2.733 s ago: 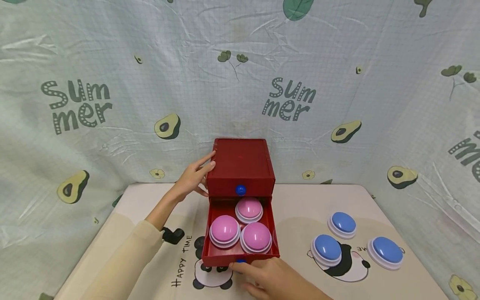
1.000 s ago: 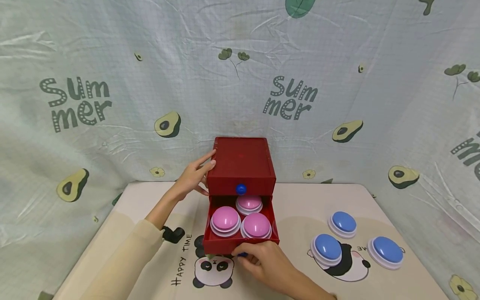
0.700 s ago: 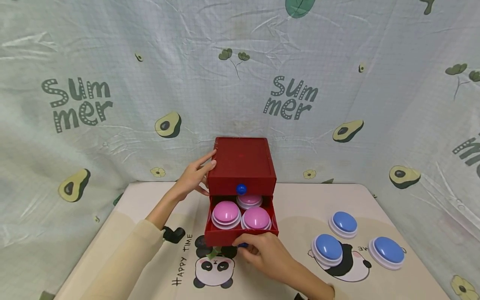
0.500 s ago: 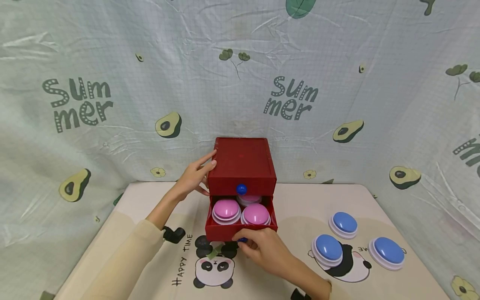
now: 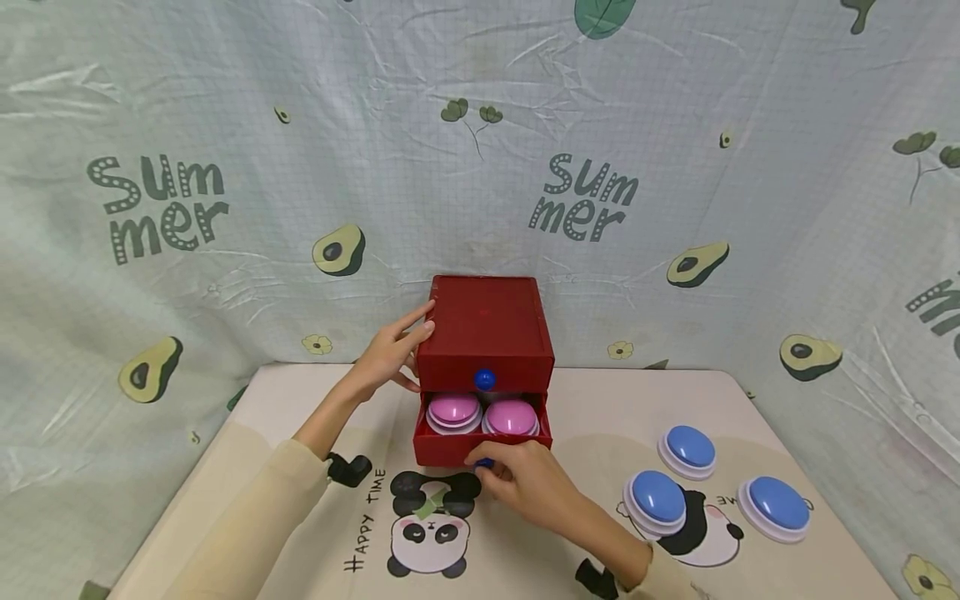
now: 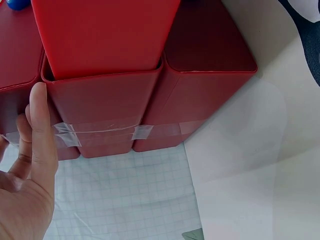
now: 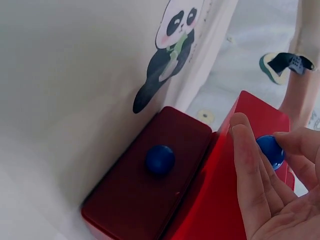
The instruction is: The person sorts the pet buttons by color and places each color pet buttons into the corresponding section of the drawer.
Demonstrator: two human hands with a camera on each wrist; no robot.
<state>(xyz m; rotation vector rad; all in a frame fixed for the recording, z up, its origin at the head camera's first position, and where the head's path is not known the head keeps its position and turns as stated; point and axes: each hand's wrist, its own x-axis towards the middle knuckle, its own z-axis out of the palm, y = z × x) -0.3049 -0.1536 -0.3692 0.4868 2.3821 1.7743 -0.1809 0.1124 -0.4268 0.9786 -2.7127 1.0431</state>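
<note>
A red drawer cabinet stands at the back of the table, made of three stacked units taped together at the side. Its middle drawer is partly pulled out, with two pink dome buttons on white bases showing inside; the back of the drawer is hidden under the unit above. My right hand pinches that drawer's blue knob between thumb and fingers. With fingers extended, my left hand rests against the cabinet's left side, fingertips near its top edge.
Three blue dome buttons on white bases sit on the table at the right. The top drawer's blue knob and the bottom drawer's blue knob stick out from closed fronts. A patterned cloth hangs behind the table.
The middle drawer has slid inward, its front moving away from me, and the rear pink button has gone out of sight. My right hand has moved along with the knob; my left hand stays put.
</note>
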